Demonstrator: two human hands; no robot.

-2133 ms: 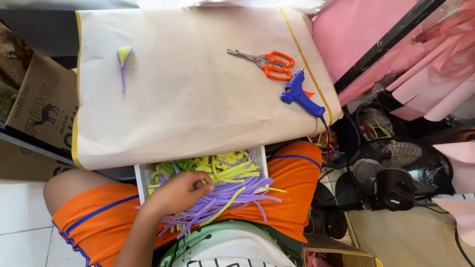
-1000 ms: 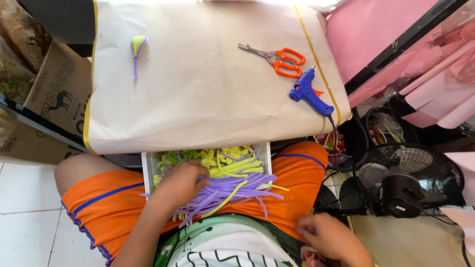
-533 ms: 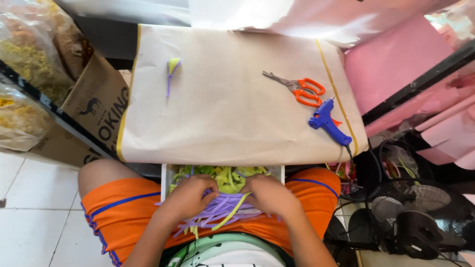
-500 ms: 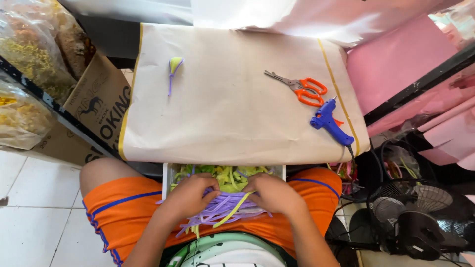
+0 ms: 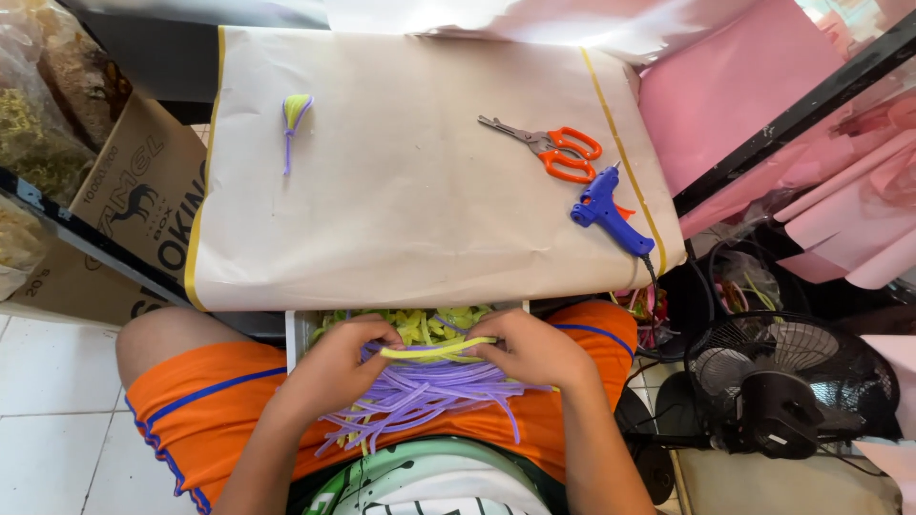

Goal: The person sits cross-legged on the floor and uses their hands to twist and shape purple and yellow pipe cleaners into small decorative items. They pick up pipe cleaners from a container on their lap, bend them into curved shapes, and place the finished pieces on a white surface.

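The left hand [image 5: 334, 367] pinches the left end of a yellow stem [image 5: 437, 350], and the right hand [image 5: 534, 348] pinches its right end, so the stem is stretched between them just above the tray [image 5: 294, 334] on the lap. Both hands are closed narrow on it, fingers curled. Under the stem lies a loose bundle of purple stems [image 5: 420, 401], which spills over the front of the tray onto the orange shorts [image 5: 219, 405].

I think the risk is here: the purple stems are tangled and hang past the edge, so if the hands lift the yellow one fast, some purple ones can catch on it and slide to the floor. The tray also sits only on the knees, half under the table [image 5: 401, 210]; a move of a leg can tip it. The stem is thin and bends easily, so a hard pull may kink it.

On the table, from left, a small yellow and purple piece [image 5: 296, 114] lies alone, then orange scissors [image 5: 549, 148], then a blue glue gun [image 5: 606, 210] close to the right edge with its cord hanging down.

Compared with two seconds ago, only the left hand was in the tray then; now the right hand has joined and one yellow stem is picked out.
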